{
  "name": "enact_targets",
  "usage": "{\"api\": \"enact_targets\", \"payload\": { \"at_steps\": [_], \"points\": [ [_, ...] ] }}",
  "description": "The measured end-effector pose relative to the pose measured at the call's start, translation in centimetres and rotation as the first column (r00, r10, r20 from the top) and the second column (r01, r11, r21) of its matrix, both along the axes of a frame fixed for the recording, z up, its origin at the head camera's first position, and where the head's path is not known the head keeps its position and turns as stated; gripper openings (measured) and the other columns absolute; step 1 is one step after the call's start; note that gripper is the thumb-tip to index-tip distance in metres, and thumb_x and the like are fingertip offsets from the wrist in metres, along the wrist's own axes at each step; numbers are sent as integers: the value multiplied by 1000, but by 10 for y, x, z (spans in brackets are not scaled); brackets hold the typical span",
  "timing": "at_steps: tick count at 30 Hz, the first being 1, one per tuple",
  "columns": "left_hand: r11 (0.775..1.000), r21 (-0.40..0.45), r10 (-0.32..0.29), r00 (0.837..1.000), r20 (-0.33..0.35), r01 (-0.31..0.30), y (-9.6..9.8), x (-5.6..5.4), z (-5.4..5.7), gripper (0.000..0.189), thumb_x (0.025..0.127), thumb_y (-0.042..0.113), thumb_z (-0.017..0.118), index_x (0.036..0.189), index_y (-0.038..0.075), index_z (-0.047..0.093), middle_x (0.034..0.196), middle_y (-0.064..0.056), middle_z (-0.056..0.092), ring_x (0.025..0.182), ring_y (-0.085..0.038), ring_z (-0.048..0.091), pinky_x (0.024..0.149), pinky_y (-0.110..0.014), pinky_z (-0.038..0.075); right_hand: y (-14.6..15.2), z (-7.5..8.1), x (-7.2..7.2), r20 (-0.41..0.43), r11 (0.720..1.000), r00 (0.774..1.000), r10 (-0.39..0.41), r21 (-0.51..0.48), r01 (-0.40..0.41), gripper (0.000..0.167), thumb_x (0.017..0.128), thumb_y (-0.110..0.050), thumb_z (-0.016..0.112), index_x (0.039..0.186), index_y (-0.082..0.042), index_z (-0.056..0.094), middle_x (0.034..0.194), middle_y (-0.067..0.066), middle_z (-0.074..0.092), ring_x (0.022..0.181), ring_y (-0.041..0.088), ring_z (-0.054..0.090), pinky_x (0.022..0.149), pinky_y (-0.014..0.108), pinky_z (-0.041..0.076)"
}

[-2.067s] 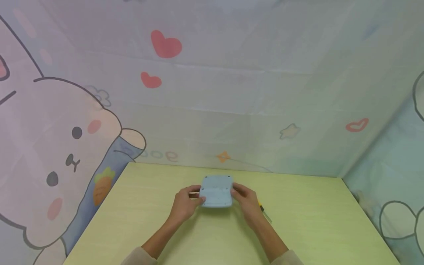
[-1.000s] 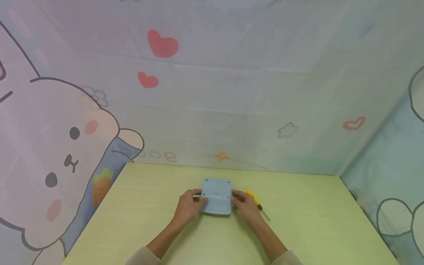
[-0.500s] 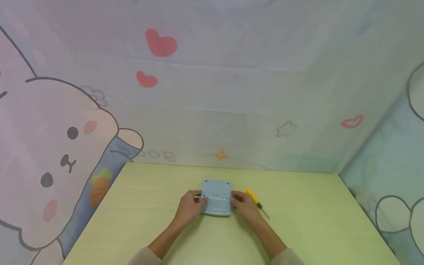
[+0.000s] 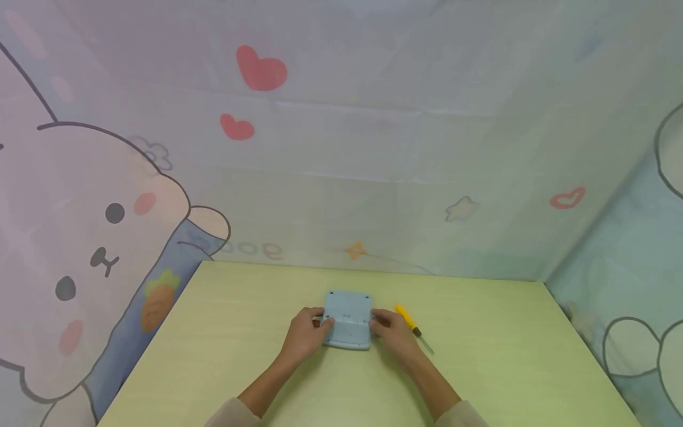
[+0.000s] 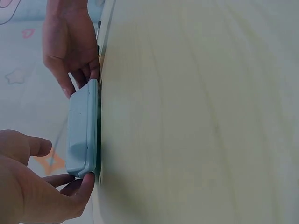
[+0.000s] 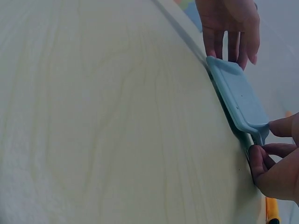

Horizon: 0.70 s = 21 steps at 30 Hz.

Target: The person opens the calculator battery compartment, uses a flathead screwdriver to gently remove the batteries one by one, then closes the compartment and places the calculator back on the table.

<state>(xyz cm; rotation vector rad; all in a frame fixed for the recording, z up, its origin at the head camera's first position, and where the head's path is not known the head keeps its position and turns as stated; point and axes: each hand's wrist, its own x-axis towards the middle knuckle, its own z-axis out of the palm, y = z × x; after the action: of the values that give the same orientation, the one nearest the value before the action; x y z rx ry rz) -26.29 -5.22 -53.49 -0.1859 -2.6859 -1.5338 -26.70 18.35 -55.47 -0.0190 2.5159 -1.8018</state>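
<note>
A light-blue calculator (image 4: 348, 323), back side up with small dark screw holes near its corners, is low over or on the table; I cannot tell if it touches. My left hand (image 4: 305, 335) holds its left edge with the fingertips; in the left wrist view that hand's thumb (image 5: 41, 146) stands apart from the casing. My right hand (image 4: 397, 337) grips the opposite edge, and in the right wrist view its thumb (image 6: 280, 127) touches the corner with the fingers curled below. The front of the calculator is hidden.
A screwdriver (image 4: 408, 320) with a yellow handle and black collar lies just right of the right hand, its shaft toward the near right. Behind the pale wooden table (image 4: 240, 308) hangs a printed cloth (image 4: 341, 148).
Both hands have brought the calculator a little nearer the person and lower, and it lies flatter. The screwdriver's yellow handle, mostly covered by the right hand before, now shows.
</note>
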Motion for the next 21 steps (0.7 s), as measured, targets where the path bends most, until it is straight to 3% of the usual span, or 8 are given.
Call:
{"api": "enact_targets", "payload": {
  "at_steps": [21],
  "points": [
    [1000,-26,-15,1000,1,16,1,-2,-5,50,99,21,71,133,-16,63,119,-23,65,107,-36,69,86,-46,59,6,-4,-5,-13,994,999,42,97,-40,38,106,-11,65,140,6,64,136,19,68,128,33,62,111,53,48]
  ]
}}
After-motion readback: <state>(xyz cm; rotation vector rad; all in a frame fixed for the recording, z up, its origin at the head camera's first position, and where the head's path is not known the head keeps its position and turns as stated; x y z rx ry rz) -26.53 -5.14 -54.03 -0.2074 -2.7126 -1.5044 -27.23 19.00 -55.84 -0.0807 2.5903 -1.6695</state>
